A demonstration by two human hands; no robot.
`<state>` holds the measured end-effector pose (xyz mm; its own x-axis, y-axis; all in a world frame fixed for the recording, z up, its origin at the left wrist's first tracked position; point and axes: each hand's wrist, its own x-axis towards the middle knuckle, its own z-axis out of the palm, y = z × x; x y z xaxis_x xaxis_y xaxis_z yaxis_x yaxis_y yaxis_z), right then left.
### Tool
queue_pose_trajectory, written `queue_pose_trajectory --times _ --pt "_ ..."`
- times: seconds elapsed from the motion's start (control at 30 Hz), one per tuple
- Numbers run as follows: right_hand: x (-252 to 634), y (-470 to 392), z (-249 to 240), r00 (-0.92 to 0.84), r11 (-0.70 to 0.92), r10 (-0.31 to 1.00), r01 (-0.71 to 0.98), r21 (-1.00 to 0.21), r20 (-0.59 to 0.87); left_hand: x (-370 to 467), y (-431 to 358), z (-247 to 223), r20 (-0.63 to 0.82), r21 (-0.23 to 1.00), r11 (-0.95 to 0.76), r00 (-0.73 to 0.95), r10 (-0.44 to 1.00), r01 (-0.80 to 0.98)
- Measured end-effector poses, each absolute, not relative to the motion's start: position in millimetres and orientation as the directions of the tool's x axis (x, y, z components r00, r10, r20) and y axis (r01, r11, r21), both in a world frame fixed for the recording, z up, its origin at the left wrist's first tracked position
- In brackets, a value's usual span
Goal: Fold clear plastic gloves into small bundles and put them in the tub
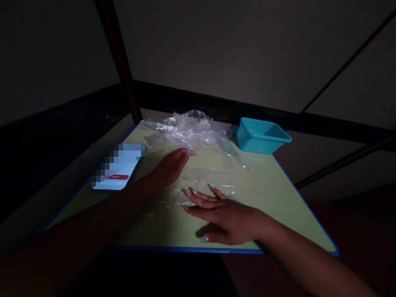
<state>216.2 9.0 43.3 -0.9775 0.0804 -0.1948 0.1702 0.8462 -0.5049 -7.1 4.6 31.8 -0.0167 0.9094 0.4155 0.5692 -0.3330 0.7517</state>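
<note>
A clear plastic bag (213, 176) lies nearly flat on the table, its lower part wrinkled. My right hand (222, 216) rests on its near edge, palm down, with fingers stretched out and spread. Just beyond the bag's left side is my left hand (173, 165), turned on its side. Its visible fingertips point right and appear stretched out, holding nothing I can see; the other fingers are hidden. Behind both hands sits a loose heap of crumpled clear plastic bags (192, 128), one strip trailing toward the right.
The pale yellow-green table (272, 206) has a blue edge. At its back right corner stands a turquoise plastic basket (256, 142). A phone (119, 171) with a lit, partly blurred screen is at the left edge, by my left forearm. A dark wall rises behind.
</note>
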Motion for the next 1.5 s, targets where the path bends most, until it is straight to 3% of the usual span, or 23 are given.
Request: queue_pose_trajectory --times 0.33,0.5,0.63,0.73,0.87,1.13,1.33,1.5 --pt "221.4 9.9 59.7 -0.979 0.845 0.049 0.146 -0.515 -0.198 -10.8 6.9 33.3 0.392 0.8 -0.315 -0.047 0.919 0.511" --pt "220.8 9.8 58.4 -0.965 0.842 0.104 0.215 -0.495 -0.242 -9.8 6.7 31.4 0.317 0.811 -0.273 0.003 0.948 0.518" --pt "218.7 10.0 54.0 -0.969 0.834 0.109 0.211 -0.51 -0.222 -9.3 0.1 36.0 0.2 0.798 -0.305 0.25 0.947 0.519" --pt "218.1 12.3 54.2 -0.971 0.834 0.107 0.205 -0.513 -0.214 -9.1 -7.6 36.8 0.066 0.738 -0.384 0.508 0.859 0.554" --pt "218.1 18.8 53.9 -0.979 0.825 0.091 0.177 -0.536 -0.183 -8.3 -15.2 30.2 -0.113 0.614 -0.456 0.643 0.757 0.645" --pt "217.6 35.0 45.4 -0.987 0.741 0.129 0.162 -0.651 -0.098 -17.8 -12.6 30.8 -0.164 0.473 -0.483 0.613 0.773 0.737" --pt "218.0 44.7 38.5 -0.969 0.653 0.246 0.141 -0.744 0.033 -27.4 -5.7 32.4 -0.09 0.5 -0.503 0.62 0.78 0.705" --pt "217.4 45.9 44.0 -0.942 0.522 0.327 0.109 -0.846 0.08 -38.9 6.0 33.2 -0.033 0.544 -0.409 0.506 0.862 0.732"
